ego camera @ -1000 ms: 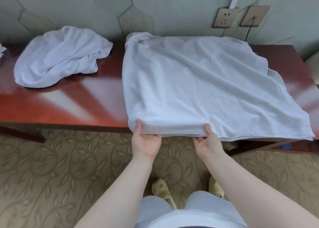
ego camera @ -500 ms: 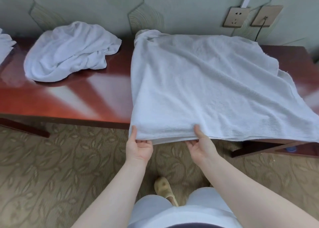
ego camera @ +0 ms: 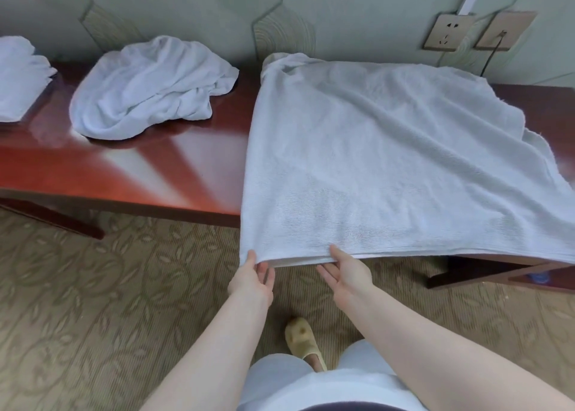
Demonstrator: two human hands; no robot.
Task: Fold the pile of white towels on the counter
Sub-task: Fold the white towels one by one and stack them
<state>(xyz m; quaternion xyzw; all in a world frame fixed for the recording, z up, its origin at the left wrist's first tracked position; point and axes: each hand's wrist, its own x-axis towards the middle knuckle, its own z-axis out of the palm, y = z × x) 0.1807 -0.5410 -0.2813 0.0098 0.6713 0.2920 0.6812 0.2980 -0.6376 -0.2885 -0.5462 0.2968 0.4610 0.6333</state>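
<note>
A large white towel (ego camera: 389, 161) lies spread flat on the right part of the dark red wooden counter (ego camera: 124, 174), and its near hem hangs a little past the front edge. My left hand (ego camera: 252, 278) pinches the hem's near left corner, thumb on top and fingers underneath. A short way to the right, my right hand (ego camera: 345, 270) holds the same hem, thumb on top and palm turned up below it. A second white towel (ego camera: 149, 90) sits crumpled at the back left of the counter.
Another white towel (ego camera: 18, 77) shows at the far left edge of the counter. Wall sockets (ego camera: 448, 32) and a black cable (ego camera: 491, 53) are behind the spread towel. Patterned carpet and my slippered foot (ego camera: 301, 339) are below. A lower shelf (ego camera: 529, 273) juts out at right.
Both hands have drawn the towel's near hem toward me, past the counter's front edge. My fingers look less curled than before. The view has shifted, so the far-left towel now shows.
</note>
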